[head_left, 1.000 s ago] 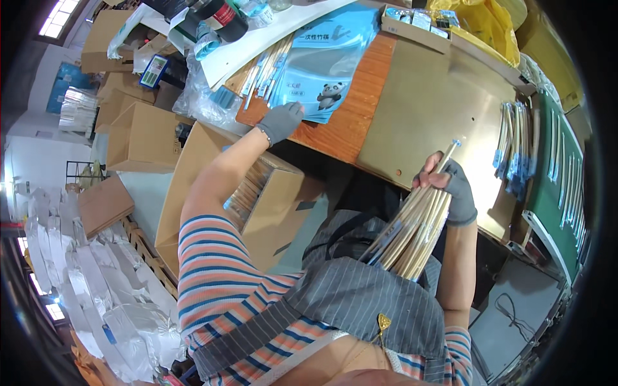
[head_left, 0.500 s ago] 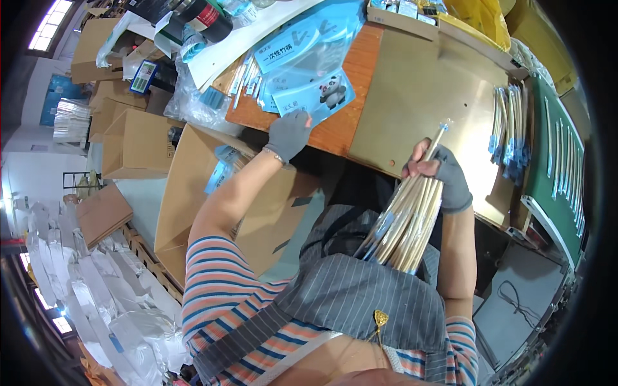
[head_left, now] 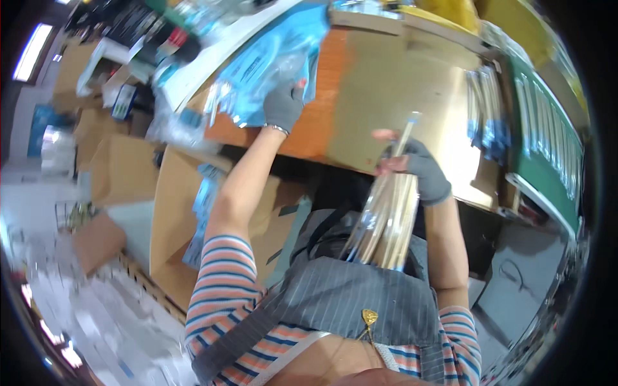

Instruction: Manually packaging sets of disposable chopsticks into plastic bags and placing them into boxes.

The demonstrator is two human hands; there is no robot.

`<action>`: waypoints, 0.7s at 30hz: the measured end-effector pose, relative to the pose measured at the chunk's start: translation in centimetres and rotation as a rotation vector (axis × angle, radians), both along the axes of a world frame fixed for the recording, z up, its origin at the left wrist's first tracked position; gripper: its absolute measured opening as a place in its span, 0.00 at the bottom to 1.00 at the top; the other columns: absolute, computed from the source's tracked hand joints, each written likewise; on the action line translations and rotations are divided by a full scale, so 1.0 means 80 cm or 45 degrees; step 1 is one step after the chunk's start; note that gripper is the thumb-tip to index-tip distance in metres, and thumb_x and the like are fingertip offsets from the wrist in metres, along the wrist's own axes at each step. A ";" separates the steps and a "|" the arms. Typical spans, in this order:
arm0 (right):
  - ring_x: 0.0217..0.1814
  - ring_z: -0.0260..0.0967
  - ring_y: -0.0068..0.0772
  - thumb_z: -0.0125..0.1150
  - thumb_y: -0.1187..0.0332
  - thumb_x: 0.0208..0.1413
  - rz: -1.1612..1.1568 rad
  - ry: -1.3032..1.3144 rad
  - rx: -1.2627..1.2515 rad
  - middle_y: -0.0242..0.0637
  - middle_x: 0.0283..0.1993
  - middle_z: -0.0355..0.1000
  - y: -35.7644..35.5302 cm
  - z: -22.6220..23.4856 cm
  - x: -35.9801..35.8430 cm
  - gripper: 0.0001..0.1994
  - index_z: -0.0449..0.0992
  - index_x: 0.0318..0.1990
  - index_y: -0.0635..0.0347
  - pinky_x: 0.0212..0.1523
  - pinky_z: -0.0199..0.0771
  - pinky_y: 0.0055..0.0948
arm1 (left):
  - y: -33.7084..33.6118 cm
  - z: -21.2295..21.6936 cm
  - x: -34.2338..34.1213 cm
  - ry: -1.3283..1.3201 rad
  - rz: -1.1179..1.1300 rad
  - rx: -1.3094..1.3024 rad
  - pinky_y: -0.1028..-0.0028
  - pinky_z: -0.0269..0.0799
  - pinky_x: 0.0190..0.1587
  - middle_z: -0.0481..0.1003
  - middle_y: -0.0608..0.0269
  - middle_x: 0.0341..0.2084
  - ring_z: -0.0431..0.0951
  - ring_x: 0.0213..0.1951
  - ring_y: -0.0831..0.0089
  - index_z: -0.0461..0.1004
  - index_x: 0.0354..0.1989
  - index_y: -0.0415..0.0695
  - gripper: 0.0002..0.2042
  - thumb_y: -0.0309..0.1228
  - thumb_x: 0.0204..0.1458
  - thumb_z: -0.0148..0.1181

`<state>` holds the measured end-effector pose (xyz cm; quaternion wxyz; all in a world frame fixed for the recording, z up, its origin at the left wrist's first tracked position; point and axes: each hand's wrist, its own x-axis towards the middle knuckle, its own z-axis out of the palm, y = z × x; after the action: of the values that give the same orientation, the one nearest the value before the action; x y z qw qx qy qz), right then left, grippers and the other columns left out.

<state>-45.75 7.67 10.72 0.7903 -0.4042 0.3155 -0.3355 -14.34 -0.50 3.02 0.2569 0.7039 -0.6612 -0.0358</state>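
My right hand [head_left: 421, 170], in a grey fingerless glove, grips a bundle of clear-wrapped chopsticks [head_left: 393, 219]. One wrapped pair [head_left: 407, 135] sticks up above the rest, beside the fingertips. The bundle hangs down in front of my striped apron, its lower ends against the apron's top edge. At the left, my gloved left hand [head_left: 283, 109] is closed on a blue printed plastic bag [head_left: 291, 69] at the near side of a pile of such bags [head_left: 248, 71] on the orange-brown table. Motion blurs both hands, and the left fingertips are partly hidden.
More wrapped chopsticks [head_left: 488, 112] lie on the cardboard-covered tabletop [head_left: 380, 83]. A green conveyor belt [head_left: 524, 170] at the right carries a row of them. An open cardboard box [head_left: 174, 225] holding blue packs stands below my left arm. White plastic sheeting [head_left: 96, 302] lies at lower left.
The whole view has shifted. My left hand has moved farther up over the bags, and the bag under it is now crumpled. My right hand still holds the chopsticks, its fingers spread a little differently.
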 end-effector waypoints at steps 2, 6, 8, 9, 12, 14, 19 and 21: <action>0.38 0.74 0.30 0.58 0.74 0.47 0.014 -0.150 0.062 0.40 0.34 0.74 0.003 -0.013 -0.006 0.35 0.57 0.66 0.63 0.41 0.74 0.27 | -0.002 -0.058 -0.049 0.130 -0.211 0.054 0.57 0.70 0.38 0.76 0.45 0.29 0.76 0.35 0.47 0.74 0.31 0.38 0.20 0.47 0.50 0.59; 0.35 0.74 0.29 0.62 0.74 0.48 -0.076 -0.179 -0.042 0.40 0.35 0.74 -0.007 -0.044 0.013 0.33 0.58 0.63 0.62 0.37 0.74 0.26 | 0.024 -0.067 -0.102 0.451 -0.588 0.325 0.65 0.71 0.35 0.77 0.55 0.26 0.76 0.31 0.66 0.75 0.37 0.37 0.11 0.31 0.49 0.59; 0.35 0.73 0.28 0.62 0.74 0.46 0.064 -0.074 -0.044 0.39 0.34 0.74 -0.010 -0.041 0.030 0.21 0.68 0.50 0.63 0.38 0.73 0.26 | 0.020 -0.160 -0.078 0.747 -0.289 0.469 0.63 0.71 0.32 0.76 0.55 0.24 0.77 0.28 0.67 0.75 0.37 0.38 0.10 0.33 0.53 0.57; 0.37 0.73 0.29 0.63 0.74 0.45 0.039 0.008 0.002 0.40 0.36 0.74 -0.016 -0.062 0.028 0.24 0.68 0.53 0.64 0.40 0.72 0.25 | 0.021 -0.141 -0.108 0.752 -0.357 0.485 0.63 0.71 0.32 0.76 0.55 0.24 0.77 0.28 0.67 0.75 0.37 0.38 0.10 0.33 0.53 0.57; 0.35 0.74 0.32 0.64 0.73 0.43 -0.165 0.312 -0.319 0.43 0.36 0.74 -0.022 -0.106 0.013 0.15 0.75 0.42 0.65 0.38 0.76 0.29 | 0.057 -0.055 -0.148 0.312 -0.337 0.348 0.62 0.70 0.31 0.75 0.52 0.22 0.77 0.26 0.63 0.75 0.35 0.40 0.11 0.36 0.56 0.55; 0.35 0.75 0.35 0.64 0.74 0.42 -0.047 0.163 0.054 0.45 0.37 0.75 -0.027 -0.102 -0.003 0.16 0.75 0.42 0.70 0.41 0.77 0.33 | 0.045 -0.055 -0.129 -0.007 -0.439 0.094 0.62 0.69 0.31 0.74 0.47 0.23 0.77 0.27 0.55 0.75 0.34 0.40 0.11 0.37 0.55 0.56; 0.33 0.73 0.31 0.56 0.77 0.48 -0.148 0.056 0.138 0.43 0.32 0.74 -0.011 -0.058 -0.024 0.41 0.44 0.70 0.64 0.37 0.74 0.28 | 0.027 -0.018 -0.166 0.394 -0.490 0.095 0.60 0.68 0.33 0.74 0.46 0.27 0.75 0.32 0.48 0.74 0.34 0.40 0.10 0.35 0.53 0.56; 0.33 0.73 0.31 0.56 0.76 0.48 -0.074 0.007 0.058 0.43 0.32 0.73 -0.016 -0.040 -0.014 0.42 0.42 0.70 0.63 0.38 0.74 0.29 | 0.031 -0.021 -0.169 0.356 -0.495 0.080 0.56 0.68 0.33 0.74 0.47 0.26 0.74 0.31 0.47 0.73 0.32 0.42 0.09 0.35 0.53 0.54</action>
<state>-46.90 6.37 7.48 0.7883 -0.3776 0.3369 -0.3499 -27.82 1.95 1.33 0.3122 0.5593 -0.7408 -0.2023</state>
